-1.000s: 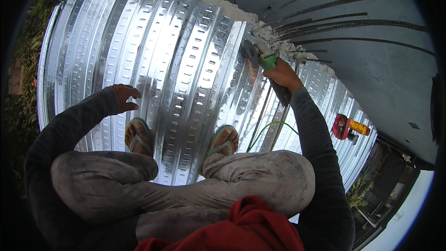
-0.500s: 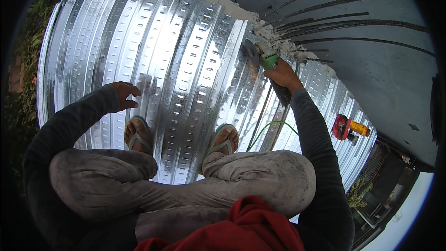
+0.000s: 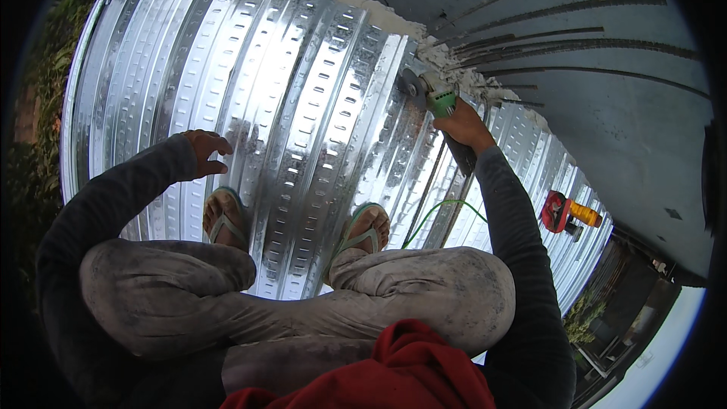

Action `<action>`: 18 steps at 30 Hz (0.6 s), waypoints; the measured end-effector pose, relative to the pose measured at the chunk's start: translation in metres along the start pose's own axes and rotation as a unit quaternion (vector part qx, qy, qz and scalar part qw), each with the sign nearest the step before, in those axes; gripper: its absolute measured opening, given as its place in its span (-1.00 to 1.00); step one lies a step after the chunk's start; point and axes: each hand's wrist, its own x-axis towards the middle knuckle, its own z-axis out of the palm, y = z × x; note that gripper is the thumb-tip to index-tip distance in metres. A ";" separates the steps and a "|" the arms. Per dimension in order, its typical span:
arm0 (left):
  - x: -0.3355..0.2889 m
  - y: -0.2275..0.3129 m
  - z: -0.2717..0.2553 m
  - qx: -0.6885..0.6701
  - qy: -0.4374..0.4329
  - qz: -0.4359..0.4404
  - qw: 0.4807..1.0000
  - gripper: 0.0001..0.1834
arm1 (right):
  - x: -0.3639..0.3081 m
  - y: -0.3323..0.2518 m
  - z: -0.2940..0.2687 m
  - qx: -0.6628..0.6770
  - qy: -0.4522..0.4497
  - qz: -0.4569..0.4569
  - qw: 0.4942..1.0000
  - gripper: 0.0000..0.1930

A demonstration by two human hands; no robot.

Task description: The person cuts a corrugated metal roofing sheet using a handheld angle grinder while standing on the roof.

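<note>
My right hand (image 3: 466, 127) is wrapped round the body of a green and black angle grinder (image 3: 441, 103). The grinder's disc (image 3: 413, 89) is at the ribbed metal decking (image 3: 318, 91), close to the broken concrete edge; whether it touches the sheet I cannot tell. A green cord (image 3: 435, 217) curves over the decking beneath my right forearm. Out to the left, my left hand (image 3: 206, 153) hangs in the air above the decking, fingers apart and slightly bent, holding nothing.
Several rebars (image 3: 575, 47) stick out from the rough concrete edge (image 3: 454, 60) along the grey wall (image 3: 606, 106). A red and orange tool (image 3: 568, 212) lies on the decking at the right. My sandalled feet (image 3: 367, 229) stand on the ribs. Plants (image 3: 45, 121) border the left edge.
Orange sparks seen by the disc before no longer show. The grinder has shifted very slightly to the right. My left hand has hardly moved.
</note>
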 end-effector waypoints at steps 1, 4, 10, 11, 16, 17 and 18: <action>0.000 0.001 -0.002 -0.001 -0.004 0.000 1.000 -0.51 | 0.001 0.002 0.000 0.000 -0.001 0.002 1.000 -0.26; -0.004 0.002 -0.003 -0.004 -0.017 -0.008 1.000 -0.49 | 0.001 0.000 0.002 -0.005 0.001 0.000 1.000 -0.27; 0.001 0.006 -0.004 0.002 -0.024 -0.011 1.000 -0.50 | 0.004 0.011 0.002 -0.005 -0.001 -0.003 1.000 -0.27; 0.000 0.007 -0.004 0.000 -0.025 -0.016 1.000 -0.52 | 0.003 0.009 0.002 -0.007 -0.006 0.001 1.000 -0.26; -0.004 0.004 0.001 -0.002 -0.019 -0.018 1.000 -0.53 | -0.002 -0.006 0.001 0.002 -0.025 0.014 1.000 -0.26; -0.003 0.005 -0.001 -0.001 -0.020 -0.018 1.000 -0.53 | -0.001 -0.003 0.001 0.001 -0.022 0.016 1.000 -0.26; -0.002 0.006 -0.003 0.000 -0.021 -0.018 1.000 -0.52 | -0.001 0.000 0.002 -0.002 -0.019 0.018 1.000 -0.26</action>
